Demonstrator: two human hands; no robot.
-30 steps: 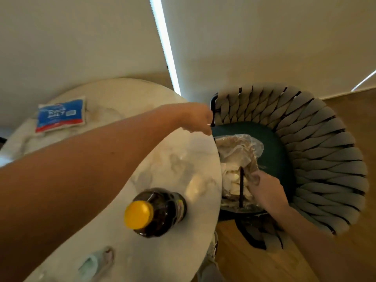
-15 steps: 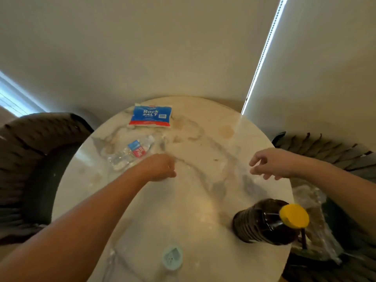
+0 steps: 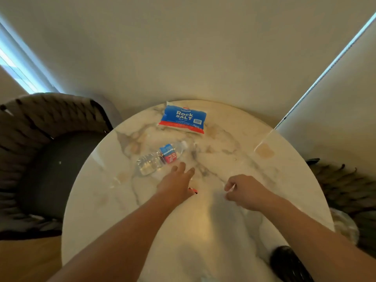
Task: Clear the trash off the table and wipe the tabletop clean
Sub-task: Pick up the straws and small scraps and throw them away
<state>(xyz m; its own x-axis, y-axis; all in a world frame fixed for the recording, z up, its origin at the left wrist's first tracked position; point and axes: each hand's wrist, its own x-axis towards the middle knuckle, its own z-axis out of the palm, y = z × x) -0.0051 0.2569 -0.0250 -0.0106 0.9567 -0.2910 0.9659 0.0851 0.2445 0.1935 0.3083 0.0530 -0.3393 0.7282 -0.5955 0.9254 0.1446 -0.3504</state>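
Left hand (image 3: pixel 176 183) is stretched open near the water bottle (image 3: pixel 160 157); right hand (image 3: pixel 245 191) is curled around a small white scrap (image 3: pixel 232 187) above the desk (image 3: pixel 234 159).

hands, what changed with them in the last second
The left hand left the table edge by the trash bag and now reaches, fingers spread, toward the lying water bottle. The right hand left the bag and now pinches a small white scrap over the table. The salt bag stayed put.

My two bare arms

No sleeve shows on either forearm, and I see no watch, ring or band on my left hand (image 3: pixel 177 185) or my right hand (image 3: pixel 247 192).
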